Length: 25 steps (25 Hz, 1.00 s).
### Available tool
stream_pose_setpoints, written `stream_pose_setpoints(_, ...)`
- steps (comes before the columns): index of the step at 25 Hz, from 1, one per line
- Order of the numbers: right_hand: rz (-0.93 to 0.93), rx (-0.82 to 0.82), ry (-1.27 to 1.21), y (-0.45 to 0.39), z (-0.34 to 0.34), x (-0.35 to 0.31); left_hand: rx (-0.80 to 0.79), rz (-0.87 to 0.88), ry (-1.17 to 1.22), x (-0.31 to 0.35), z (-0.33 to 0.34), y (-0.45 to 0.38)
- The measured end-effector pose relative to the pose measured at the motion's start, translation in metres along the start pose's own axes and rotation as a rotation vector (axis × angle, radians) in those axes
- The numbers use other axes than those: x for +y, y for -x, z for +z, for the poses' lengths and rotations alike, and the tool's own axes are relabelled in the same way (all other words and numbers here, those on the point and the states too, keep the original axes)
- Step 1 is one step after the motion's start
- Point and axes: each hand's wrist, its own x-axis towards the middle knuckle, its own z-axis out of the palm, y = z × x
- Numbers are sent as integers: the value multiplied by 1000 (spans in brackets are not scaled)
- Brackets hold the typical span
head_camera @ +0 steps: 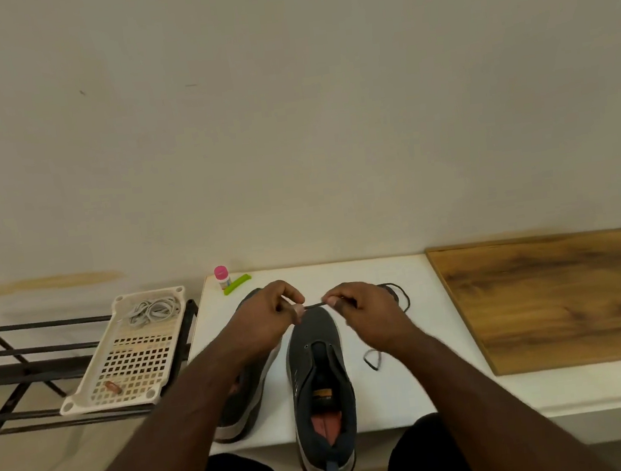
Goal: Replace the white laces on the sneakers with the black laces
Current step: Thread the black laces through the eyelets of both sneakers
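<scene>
White tabletop [379, 395] against a bare wall, black lace held taut over an unlaced sneaker.

Nearest, below both hands, the grey sneaker [322, 390] lies unlaced, its mate [243, 400] under the left forearm; left hand [268, 318] and right hand [365, 314] each pinch the black lace [314, 305], its slack trailing right of the right hand; risk, judged: the slack may snag or the thin tip slip the pinch before reaching an eyelet; white laces [154, 311] lie in the tray [86, 399] left of the left hand; beyond, a pink-capped bottle [222, 277], label unreadable; no brand legible.
</scene>
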Motion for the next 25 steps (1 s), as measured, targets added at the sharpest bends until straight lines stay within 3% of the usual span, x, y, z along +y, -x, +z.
stream_pose_setpoints(4, 128, 94, 99, 8, -23, 27, -11, -64, -36, -12, -6, 5)
stream_pose_setpoints(7, 10, -32, 85, 15, -12, 21, 7, -65, 36, 0, 11, 6)
stream_pose_setpoints(11, -50, -182, -124, 17, 11, 4, 9, -62, 147, 6, 34, 2)
stream_pose_setpoints(14, 97, -103, -151, 15, 5, 20, 50, -139, 153, -11, 41, 4)
stream_pose_setpoints(19, 391, 228, -130, 12, -8, 62, 41, -229, -54, -46, 68, 4)
stream_pose_setpoints(25, 498, 114, -348, 7, 47, 67, 10, -253, -72, -57, 99, -15)
